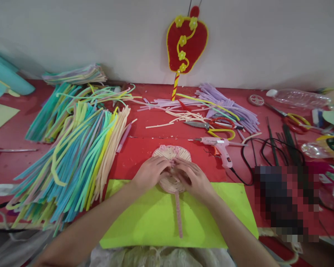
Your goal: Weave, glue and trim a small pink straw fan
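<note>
A round fan of cream pipe cleaners [171, 186] lies in front of me, its pink handle [179, 218] pointing toward me. Small pink curled decorations [163, 148] sit along its top edge. My left hand [151, 171] comes over the fan from the left, fingers bent and closed near its middle. From the other side my right hand [197, 177] meets it, thumb and fingers also closed. Between the fingertips shows a small pink pipe-cleaner piece [173, 162], partly hidden by the fingers.
Under the fan lies a lime-green sheet [144, 226]. Bundled coloured pipe cleaners [72, 159] cover the left side. A pink glue gun [219, 146], scissors [211, 124] and purple pipe cleaners [225, 104] are beyond my hands. A red decorated fan [187, 48] leans against the wall.
</note>
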Tool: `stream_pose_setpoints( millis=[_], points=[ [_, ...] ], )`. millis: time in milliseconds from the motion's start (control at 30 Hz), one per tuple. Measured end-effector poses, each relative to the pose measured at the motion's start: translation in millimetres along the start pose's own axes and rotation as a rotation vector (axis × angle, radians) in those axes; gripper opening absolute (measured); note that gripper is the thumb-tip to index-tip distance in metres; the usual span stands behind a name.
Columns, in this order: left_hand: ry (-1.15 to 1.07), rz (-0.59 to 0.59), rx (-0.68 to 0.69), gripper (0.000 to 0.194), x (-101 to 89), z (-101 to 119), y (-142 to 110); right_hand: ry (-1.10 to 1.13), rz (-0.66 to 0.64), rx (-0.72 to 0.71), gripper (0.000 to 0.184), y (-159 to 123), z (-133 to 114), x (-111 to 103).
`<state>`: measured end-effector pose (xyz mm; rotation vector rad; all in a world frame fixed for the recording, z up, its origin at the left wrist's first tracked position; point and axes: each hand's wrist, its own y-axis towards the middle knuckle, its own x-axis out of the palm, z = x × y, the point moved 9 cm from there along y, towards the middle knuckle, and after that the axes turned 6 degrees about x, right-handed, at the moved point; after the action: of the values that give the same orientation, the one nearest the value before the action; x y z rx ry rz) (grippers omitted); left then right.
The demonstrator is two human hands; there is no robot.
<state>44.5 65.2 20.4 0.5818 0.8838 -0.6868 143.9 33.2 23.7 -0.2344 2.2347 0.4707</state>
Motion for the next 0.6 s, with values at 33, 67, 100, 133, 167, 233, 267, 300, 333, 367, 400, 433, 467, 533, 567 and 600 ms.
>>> stream_pose_setpoints(
  millis=[33, 67, 100, 133, 167, 233, 267, 300, 333, 367, 400, 433, 467, 533, 567, 600],
  points=[
    [-0.049, 0.003, -0.032, 0.014, -0.6, -2.4, 0.4, -0.006, 0.004, -0.022, 0.024, 0.0, -1.9, 0.0],
    [-0.099, 0.002, -0.064, 0.016, -1.5, -4.3, 0.7, -0.015, 0.005, -0.035, 0.022, 0.1, -3.0, 0.4],
    [-0.152, -0.006, -0.096, 0.018, -2.5, -5.9, 0.6, -0.022, 0.004, -0.039, 0.02, 0.2, -3.1, 0.9],
    [-0.208, -0.021, -0.126, 0.02, -3.5, -7.2, 0.2, -0.029, 0.002, -0.033, 0.02, 0.4, -2.5, 1.5],
    [-0.268, -0.044, -0.156, 0.023, -4.2, -8.4, -0.7, -0.033, 0.002, -0.023, 0.02, 0.7, -1.7, 1.8],
    [-0.375, -0.106, -0.203, 0.028, -5.5, -10.2, -3.7, -0.037, 0.001, 0.002, 0.02, 1.0, 0.0, 1.8],
    [-0.434, -0.138, -0.211, 0.03, -6.2, -10.0, -5.4, -0.036, -0.001, 0.014, 0.021, 1.2, 0.6, 1.8],
    [-0.48, -0.147, -0.214, 0.032, -8.6, -10.5, -6.8, -0.033, -0.003, 0.025, 0.021, 1.4, 1.0, 1.6],
    [-0.522, -0.156, -0.206, 0.032, -10.7, -10.4, -7.9, -0.029, -0.006, 0.033, 0.022, 1.6, 1.0, 1.5],
    [-0.551, -0.154, -0.194, 0.029, -13.2, -10.6, -8.4, -0.025, -0.009, 0.038, 0.022, 1.8, 0.9, 1.3],
    [-0.56, -0.141, -0.185, 0.026, -15.9, -11.3, -8.4, -0.021, -0.009, 0.042, 0.023, 2.0, 0.7, 1.0],
    [-0.552, -0.125, -0.179, 0.024, -18.1, -12.2, -7.9, -0.018, -0.007, 0.045, 0.023, 2.2, 0.6, 0.6],
    [-0.521, -0.105, -0.178, 0.023, -20.0, -13.3, -7.0, -0.016, -0.005, 0.047, 0.023, 2.3, 0.6, 0.3],
    [-0.401, -0.066, -0.188, 0.02, -21.8, -14.5, -4.1, -0.009, -0.005, 0.05, 0.023, 2.2, 0.8, 0.4],
    [-0.325, -0.053, -0.19, 0.016, -21.6, -13.7, -2.4, -0.006, -0.009, 0.053, 0.023, 2.0, 1.3, 1.0],
    [-0.243, -0.045, -0.188, 0.013, -20.5, -11.9, -0.6, -0.003, -0.014, 0.053, 0.022, 1.8, 1.6, 1.7]
  ],
)
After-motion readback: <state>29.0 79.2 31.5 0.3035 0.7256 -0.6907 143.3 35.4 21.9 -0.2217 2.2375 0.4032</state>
